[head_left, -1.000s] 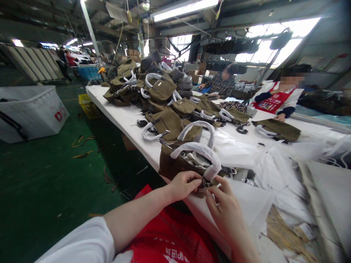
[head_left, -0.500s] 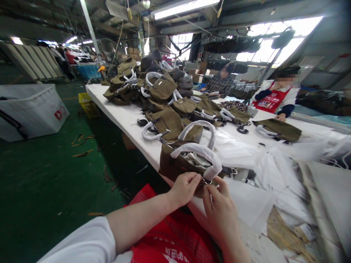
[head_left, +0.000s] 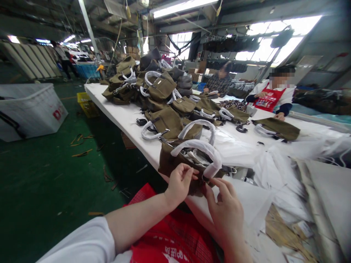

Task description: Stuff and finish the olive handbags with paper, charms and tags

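Observation:
An olive-brown handbag (head_left: pixel 172 160) stands upright at the near edge of the table, its zipped top open and white stuffing paper (head_left: pixel 196 156) showing inside. Both of its arched handles (head_left: pixel 197 146) are wrapped in white film. In front of the bag, my left hand (head_left: pixel 179 184) is closed, thumb and fingertips together just left of the near handle's base; whatever they pinch is too small to make out. My right hand (head_left: pixel 226 204) pinches the bag at the dark tab and metal ring below that handle, the fingers partly hiding it.
More olive handbags (head_left: pixel 160 87) are heaped along the white table (head_left: pixel 117 115). White film sheets (head_left: pixel 276 179) and brown cardboard (head_left: pixel 282 228) lie to the right. Across the table a person in a red apron (head_left: pixel 267 98) touches another bag. A white bin (head_left: pixel 33 109) stands on the left floor.
My left hand has drawn slightly up and left, away from the handle's ring. My right hand stays at the ring. The person opposite has raised one hand towards the chest.

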The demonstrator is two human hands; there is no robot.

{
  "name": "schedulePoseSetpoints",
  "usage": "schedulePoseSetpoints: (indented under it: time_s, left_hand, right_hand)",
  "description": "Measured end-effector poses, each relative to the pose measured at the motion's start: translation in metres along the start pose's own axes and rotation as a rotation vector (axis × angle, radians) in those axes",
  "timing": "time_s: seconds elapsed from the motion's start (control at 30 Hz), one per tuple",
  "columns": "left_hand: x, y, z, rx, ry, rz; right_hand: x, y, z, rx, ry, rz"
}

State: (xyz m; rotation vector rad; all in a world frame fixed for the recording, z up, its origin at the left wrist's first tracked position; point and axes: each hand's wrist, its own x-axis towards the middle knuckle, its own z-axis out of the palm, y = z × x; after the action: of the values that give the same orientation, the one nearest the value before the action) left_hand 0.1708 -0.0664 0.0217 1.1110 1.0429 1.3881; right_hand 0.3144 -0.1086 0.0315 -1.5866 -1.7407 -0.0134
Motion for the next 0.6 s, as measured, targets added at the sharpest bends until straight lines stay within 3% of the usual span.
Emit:
schedulePoseSetpoints:
  time_s: [0.1,0.27,0.37,0.5,0.6]
  left_hand:
    - [0.002,0.004,0.001,-0.118,-0.042,-0.088]
    - [0.006,0.004,0.001,-0.039,-0.119,-0.107]
    - [0.006,0.006,-0.006,0.174,-0.198,-0.072]
    - [0.006,0.012,-0.015,0.557,-0.266,0.119]
    - [0.007,0.012,-0.015,0.594,-0.376,0.102]
  right_hand:
    - [0.001,-0.001,0.004,-0.070,-0.071,-0.013]
    - [0.003,-0.004,0.003,-0.248,-0.159,-0.042]
    - [0.005,-0.002,0.002,-0.218,-0.169,-0.048]
    - [0.009,0.002,0.002,-0.064,-0.123,-0.086]
    - [0.010,-0.001,-0.001,0.018,-0.131,-0.069]
